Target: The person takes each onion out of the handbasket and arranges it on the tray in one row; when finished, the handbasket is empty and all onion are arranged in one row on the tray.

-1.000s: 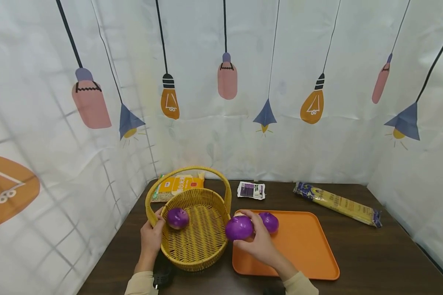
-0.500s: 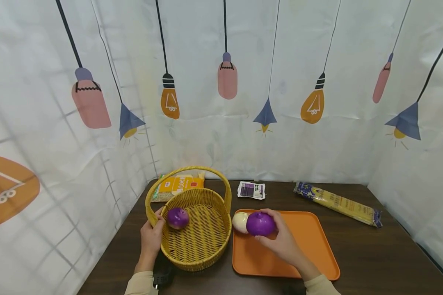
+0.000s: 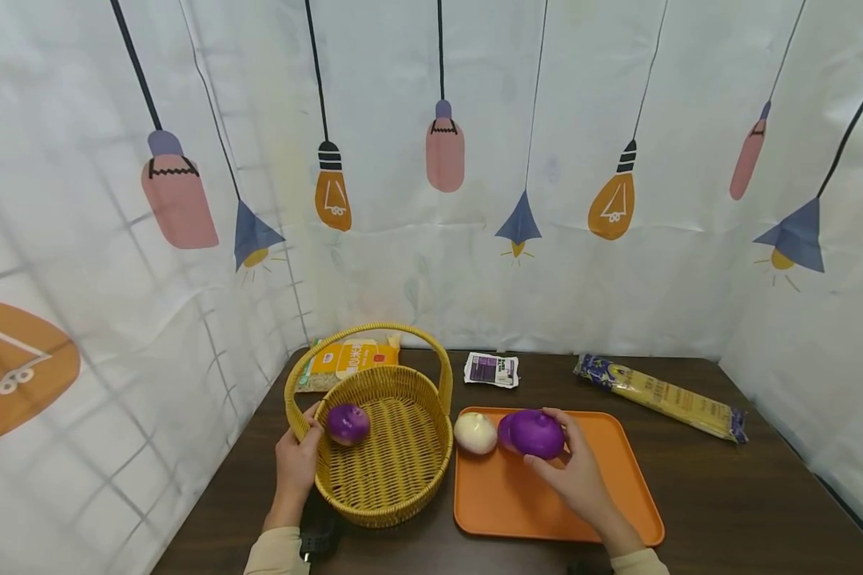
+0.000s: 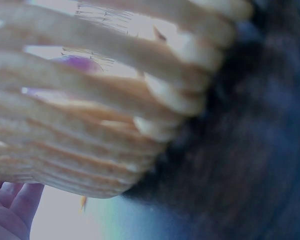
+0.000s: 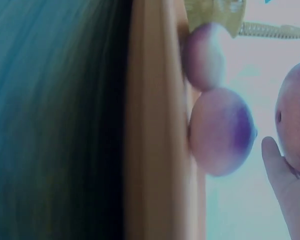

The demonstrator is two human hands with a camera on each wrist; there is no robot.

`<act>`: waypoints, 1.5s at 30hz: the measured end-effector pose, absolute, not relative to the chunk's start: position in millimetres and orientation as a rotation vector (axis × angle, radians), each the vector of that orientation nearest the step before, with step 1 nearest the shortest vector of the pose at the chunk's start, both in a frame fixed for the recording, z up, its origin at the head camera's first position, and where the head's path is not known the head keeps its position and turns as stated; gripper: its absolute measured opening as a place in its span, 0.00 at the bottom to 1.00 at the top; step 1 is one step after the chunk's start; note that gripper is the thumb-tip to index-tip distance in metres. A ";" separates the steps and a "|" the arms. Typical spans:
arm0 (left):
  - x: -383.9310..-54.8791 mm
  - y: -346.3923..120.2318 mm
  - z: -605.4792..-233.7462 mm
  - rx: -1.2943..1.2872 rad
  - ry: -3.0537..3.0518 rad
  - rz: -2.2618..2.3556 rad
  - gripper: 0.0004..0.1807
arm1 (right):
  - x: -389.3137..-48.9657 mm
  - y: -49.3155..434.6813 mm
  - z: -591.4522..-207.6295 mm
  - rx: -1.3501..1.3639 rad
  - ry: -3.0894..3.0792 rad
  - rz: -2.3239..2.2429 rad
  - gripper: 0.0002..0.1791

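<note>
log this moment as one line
left hand: grips yellow wicker basket | right hand: holds purple onion above orange tray | in basket: one purple onion | on tray: white onion, another purple onion

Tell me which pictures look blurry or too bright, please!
Head view: mostly clear, the yellow woven basket and orange tray easy to make out; left wrist: the basket's strands are blurry, with bright white gaps; right wrist: white glare spreads beside the held purple onion, and the dark left side is blurred.
</note>
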State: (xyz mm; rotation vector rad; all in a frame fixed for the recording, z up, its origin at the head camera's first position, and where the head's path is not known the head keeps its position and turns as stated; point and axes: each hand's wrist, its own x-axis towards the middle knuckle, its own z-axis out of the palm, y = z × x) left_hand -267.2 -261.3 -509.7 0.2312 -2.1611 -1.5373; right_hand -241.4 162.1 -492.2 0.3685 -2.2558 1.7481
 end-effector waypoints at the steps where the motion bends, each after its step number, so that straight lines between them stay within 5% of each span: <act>1: -267.1 -261.3 -509.9 0.234 -2.162 -1.531 0.20 | -241.3 163.7 -492.8 0.356 -2.264 1.731 0.40; 45: -265.7 -259.4 -509.6 0.224 -2.145 -1.527 0.20 | -250.5 212.1 -511.1 -0.165 -2.449 1.629 0.47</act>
